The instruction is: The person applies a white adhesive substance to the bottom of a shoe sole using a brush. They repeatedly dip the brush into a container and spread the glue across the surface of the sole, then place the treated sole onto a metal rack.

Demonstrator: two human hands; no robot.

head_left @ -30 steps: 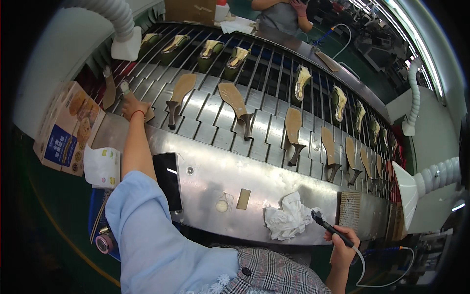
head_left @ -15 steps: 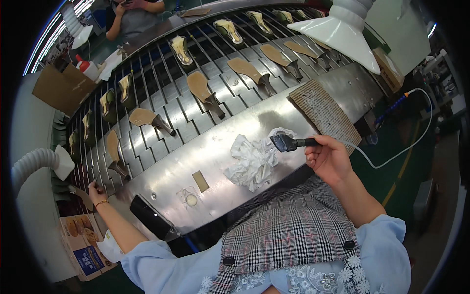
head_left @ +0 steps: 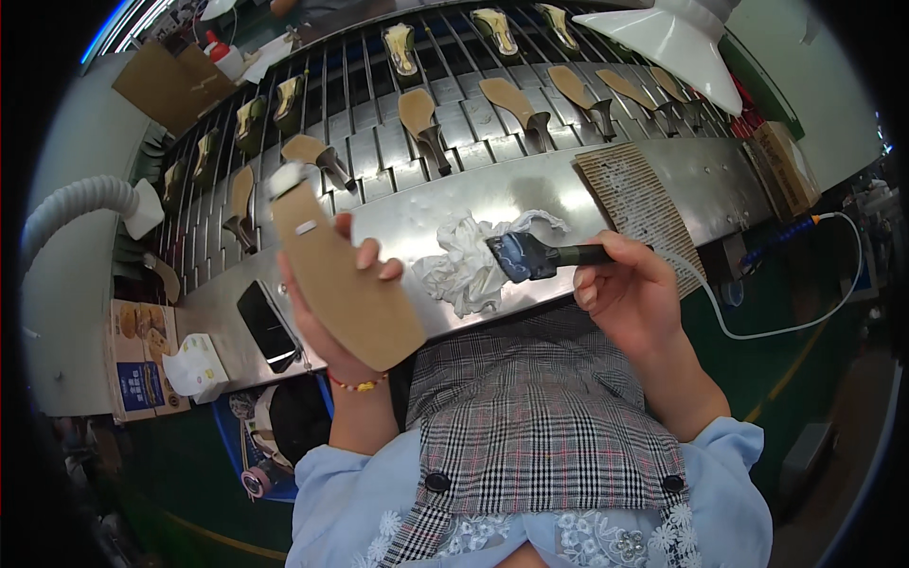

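My left hand (head_left: 333, 354) is closed around a tan shoe sole (head_left: 343, 286), raised over the front edge of the metal bench with its broad end toward me. A small white mark shows on the sole, and its far end is blurred and whitish. My right hand (head_left: 636, 301) pinches the black handle of a flat brush (head_left: 528, 257); its dark, wide head points left, toward the sole. Beneath the brush lies a crumpled white cloth (head_left: 462, 270). A thin white hose (head_left: 712, 308) runs out from behind my right hand.
A slatted conveyor (head_left: 379, 142) beyond the bench carries several heeled soles (head_left: 417, 112) and shoe uppers (head_left: 401, 52). A corrugated board (head_left: 639, 208) lies at right. Smartphone (head_left: 267, 325) and tissue pack (head_left: 199, 367) sit at left. White ducts (head_left: 80, 201) and a hood (head_left: 677, 43) overhang.
My left hand has come back from the conveyor's left end and now holds a sole in front of me. The brush in my right hand has shifted slightly left. The view has turned.
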